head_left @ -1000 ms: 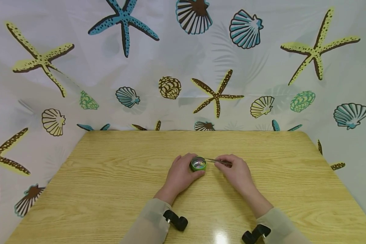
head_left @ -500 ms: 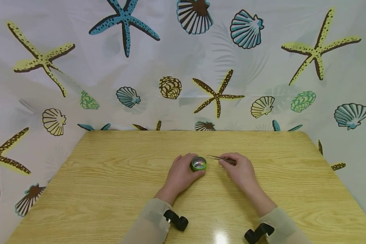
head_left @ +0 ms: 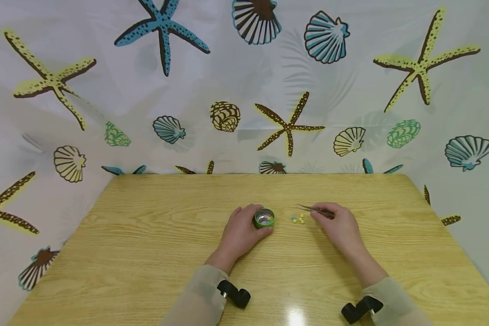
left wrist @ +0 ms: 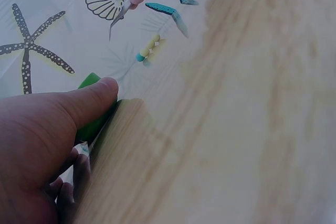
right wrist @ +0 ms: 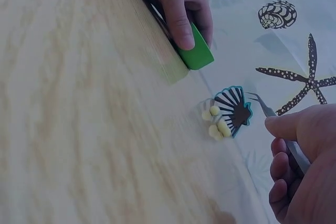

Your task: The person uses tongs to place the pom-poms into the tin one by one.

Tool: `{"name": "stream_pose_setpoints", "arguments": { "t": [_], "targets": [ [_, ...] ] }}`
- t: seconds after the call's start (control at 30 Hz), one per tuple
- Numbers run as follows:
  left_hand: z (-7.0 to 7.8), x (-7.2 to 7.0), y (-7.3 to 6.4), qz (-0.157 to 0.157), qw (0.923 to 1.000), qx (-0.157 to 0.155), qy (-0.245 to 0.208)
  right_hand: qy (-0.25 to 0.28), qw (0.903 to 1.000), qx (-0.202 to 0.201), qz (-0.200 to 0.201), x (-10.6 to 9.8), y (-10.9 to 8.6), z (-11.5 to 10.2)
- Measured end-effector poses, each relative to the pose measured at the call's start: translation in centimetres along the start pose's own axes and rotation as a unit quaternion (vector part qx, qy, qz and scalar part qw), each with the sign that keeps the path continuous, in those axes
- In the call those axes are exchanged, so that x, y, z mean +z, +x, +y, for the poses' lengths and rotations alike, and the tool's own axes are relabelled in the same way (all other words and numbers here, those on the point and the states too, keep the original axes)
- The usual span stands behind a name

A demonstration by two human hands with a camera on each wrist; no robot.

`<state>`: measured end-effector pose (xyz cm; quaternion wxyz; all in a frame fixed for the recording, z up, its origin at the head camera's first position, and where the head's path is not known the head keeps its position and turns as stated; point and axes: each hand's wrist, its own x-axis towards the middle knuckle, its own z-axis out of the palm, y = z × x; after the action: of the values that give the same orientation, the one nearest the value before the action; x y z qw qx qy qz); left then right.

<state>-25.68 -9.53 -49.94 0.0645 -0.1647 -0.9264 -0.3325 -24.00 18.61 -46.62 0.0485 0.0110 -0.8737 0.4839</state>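
Note:
My left hand (head_left: 241, 231) grips a small green round tin (head_left: 266, 226), thumb on its near side, fingers around its far side. The tin stands upright with its mouth up; a few small coloured pieces show inside its shiny interior. In my right hand (head_left: 339, 230) I hold metal tweezers (head_left: 309, 208), pinched between thumb and fingers. Their thin bent tips (right wrist: 255, 97) point left and look slightly apart, with nothing between them. Small yellow beads (head_left: 302, 219) and a blue bead (head_left: 293, 218) lie on the table between the tin and my right hand, left of and below the tweezers.
A light wood-grain table (head_left: 167, 217) spans the view. Behind and beside it hangs a white cloth (head_left: 212, 149) printed with starfish and shells. A black camera mount (head_left: 234, 293) sits on my left sleeve and another (head_left: 361, 309) on the right.
My right hand has moved right with the tweezers, away from the tin. The beads on the table, earlier behind that hand, are now visible. My left hand and the tin stay in place.

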Motion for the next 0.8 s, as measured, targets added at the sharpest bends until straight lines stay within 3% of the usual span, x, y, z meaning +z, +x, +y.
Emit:
{"name": "stream_pose_setpoints", "arguments": {
  "t": [0.8],
  "targets": [
    [0.0,0.0,-0.1,0.001,1.0000,0.001,-0.004,-0.039,0.9987,0.024,-0.023,-1.3,0.3,2.0]
  ]
}}
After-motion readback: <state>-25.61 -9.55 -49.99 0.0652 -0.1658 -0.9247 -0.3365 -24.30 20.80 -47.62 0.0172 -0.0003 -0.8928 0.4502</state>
